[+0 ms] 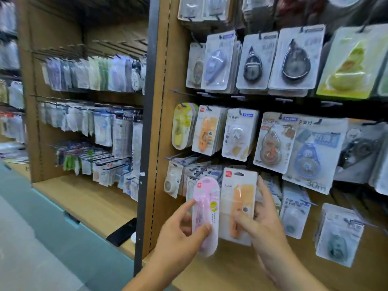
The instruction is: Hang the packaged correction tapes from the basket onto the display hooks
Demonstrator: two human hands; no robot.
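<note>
left hand [180, 234] pinches pink oval pack [206, 206] at 6 o'clock in view; right hand [264, 225] grasps orange pack [239, 196], just beside it at 3 o'clock, upright.

Brown wooden display wall [162, 49] at 12 o'clock; dark grey metal upright [147, 122] near centre; pale wooden ledge [94, 202], 8 o'clock.
</note>
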